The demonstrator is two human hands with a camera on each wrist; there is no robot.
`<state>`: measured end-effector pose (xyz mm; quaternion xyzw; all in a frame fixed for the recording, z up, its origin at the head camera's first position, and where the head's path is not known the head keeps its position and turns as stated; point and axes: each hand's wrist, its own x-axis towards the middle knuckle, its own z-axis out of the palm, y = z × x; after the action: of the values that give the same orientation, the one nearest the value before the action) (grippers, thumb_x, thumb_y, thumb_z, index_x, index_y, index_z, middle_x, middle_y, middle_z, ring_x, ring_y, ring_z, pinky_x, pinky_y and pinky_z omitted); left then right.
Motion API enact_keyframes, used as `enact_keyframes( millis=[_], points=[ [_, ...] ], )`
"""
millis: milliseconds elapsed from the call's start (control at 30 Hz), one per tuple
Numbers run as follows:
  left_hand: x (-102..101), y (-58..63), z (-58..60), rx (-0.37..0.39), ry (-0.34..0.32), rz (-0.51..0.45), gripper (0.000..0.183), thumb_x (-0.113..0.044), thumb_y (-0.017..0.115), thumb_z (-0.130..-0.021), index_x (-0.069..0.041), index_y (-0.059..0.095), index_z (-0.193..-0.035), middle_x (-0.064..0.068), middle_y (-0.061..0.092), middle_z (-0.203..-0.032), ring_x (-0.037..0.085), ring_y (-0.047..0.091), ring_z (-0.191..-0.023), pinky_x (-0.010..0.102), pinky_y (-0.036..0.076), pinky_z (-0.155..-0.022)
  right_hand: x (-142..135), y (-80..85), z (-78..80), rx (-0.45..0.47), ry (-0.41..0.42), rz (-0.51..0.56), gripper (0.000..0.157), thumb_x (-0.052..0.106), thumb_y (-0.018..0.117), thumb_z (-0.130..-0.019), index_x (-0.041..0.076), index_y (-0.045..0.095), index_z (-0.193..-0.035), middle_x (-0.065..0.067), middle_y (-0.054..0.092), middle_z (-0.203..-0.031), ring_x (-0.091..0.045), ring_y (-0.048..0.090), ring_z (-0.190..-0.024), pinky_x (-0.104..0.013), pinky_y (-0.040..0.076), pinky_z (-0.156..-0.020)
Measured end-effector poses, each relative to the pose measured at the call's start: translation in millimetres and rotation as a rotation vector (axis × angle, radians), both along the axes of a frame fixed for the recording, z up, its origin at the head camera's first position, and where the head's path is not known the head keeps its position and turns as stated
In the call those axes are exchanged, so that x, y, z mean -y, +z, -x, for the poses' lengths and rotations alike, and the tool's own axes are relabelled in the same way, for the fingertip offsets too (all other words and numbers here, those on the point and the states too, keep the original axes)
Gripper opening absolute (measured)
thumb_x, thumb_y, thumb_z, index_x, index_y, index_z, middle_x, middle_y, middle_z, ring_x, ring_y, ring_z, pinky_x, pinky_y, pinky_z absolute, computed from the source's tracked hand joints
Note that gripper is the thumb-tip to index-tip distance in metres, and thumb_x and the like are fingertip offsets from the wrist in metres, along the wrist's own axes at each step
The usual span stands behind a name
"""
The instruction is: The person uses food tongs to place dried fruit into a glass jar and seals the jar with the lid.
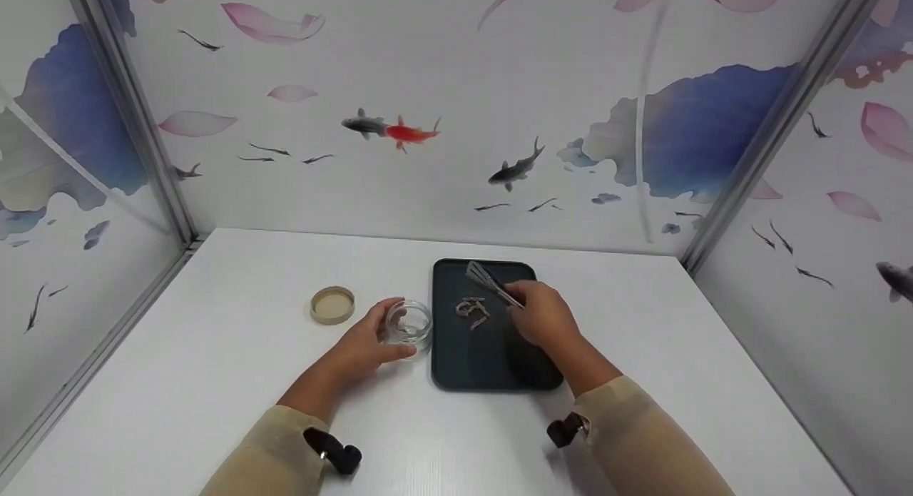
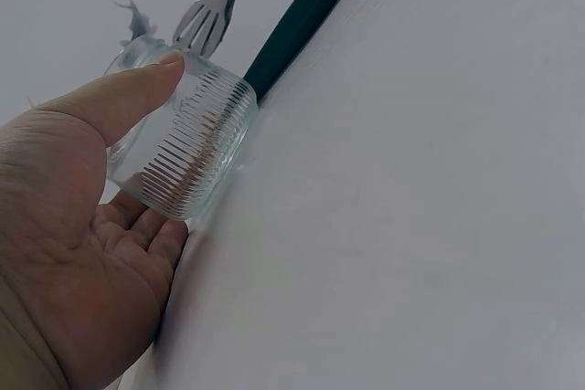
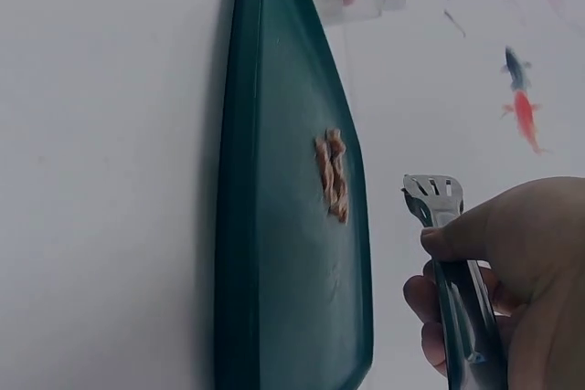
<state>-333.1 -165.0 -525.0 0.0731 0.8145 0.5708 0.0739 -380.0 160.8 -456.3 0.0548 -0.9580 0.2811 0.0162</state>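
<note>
Slanting over the tray [image 1: 463,360], the tongs [image 1: 498,289] point forward and left.

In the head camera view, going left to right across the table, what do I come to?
Round lid → left hand → glass jar → brown strips → right hand.

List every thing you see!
Tray: one, dark green, on the table
Strips: several, brown, on the tray
Glass jar: one, clear, beside the tray
Tongs: one pair, silver, over the tray
Lid: one, tan, left of the jar
Table: one, white, under the tray
Walls: three, white, patterned, round the table
Posts: two, grey, wall corners
Gadgets: two, black, by sleeves
Sleeves: two, beige, lower edge
Left hand: one, bare, holding the jar
Right hand: one, bare, holding tongs
</note>
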Motion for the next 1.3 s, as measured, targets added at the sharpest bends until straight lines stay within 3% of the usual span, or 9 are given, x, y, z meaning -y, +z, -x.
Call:
enact_keyframes(
  millis=[333, 633, 967, 1300],
  points=[
    [1, 0.2, -1.0, -0.002, -0.014, -0.018, 0.095, -0.034, 0.092, -0.086, -0.033, 0.037, -0.163, 0.001, 0.045, -0.17, 0.034, 0.036, -0.162, 0.052, 0.03, -0.133, 20, 13.3, -19.2, -0.089, 0.103, -0.007, 0.043, 0.016, 0.072, -0.103, 0.019, 0.067, -0.146, -0.005, 0.073, -0.138, -0.021, 0.07, -0.114, -0.043, 0.06, -0.097],
    [1, 0.0, -0.4, -0.006, -0.007, -0.012, 0.094, -0.034, 0.092, -0.086, -0.032, 0.038, -0.163, 0.002, 0.048, -0.168, 0.035, 0.038, -0.161, 0.052, 0.03, -0.133, 38, 22.9, -43.2, -0.088, 0.138, 0.016, 0.044, 0.018, 0.077, -0.1, 0.028, 0.07, -0.143, 0.0, 0.072, -0.133, -0.016, 0.066, -0.104, -0.038, 0.06, -0.089],
    [0, -0.7, 0.5, -0.007, -0.005, -0.021, 0.093, -0.032, 0.092, -0.086, -0.032, 0.039, -0.163, 0.002, 0.049, -0.167, 0.033, 0.039, -0.161, 0.052, 0.03, -0.133, 50, 31.9, -66.5, -0.074, 0.213, 0.009, 0.044, 0.023, 0.077, -0.101, 0.033, 0.07, -0.143, 0.004, 0.07, -0.136, -0.014, 0.065, -0.11, -0.041, 0.059, -0.095],
    [-2, 2.2, -1.7, -0.015, -0.011, -0.021, 0.092, -0.027, 0.091, -0.088, -0.029, 0.038, -0.163, 0.003, 0.048, -0.168, 0.032, 0.037, -0.162, 0.052, 0.028, -0.134, 54, 31.7, -74.3, -0.082, 0.233, 0.006, 0.044, 0.023, 0.078, -0.1, 0.033, 0.07, -0.142, 0.004, 0.07, -0.136, -0.014, 0.067, -0.114, -0.042, 0.06, -0.096]
  ],
)
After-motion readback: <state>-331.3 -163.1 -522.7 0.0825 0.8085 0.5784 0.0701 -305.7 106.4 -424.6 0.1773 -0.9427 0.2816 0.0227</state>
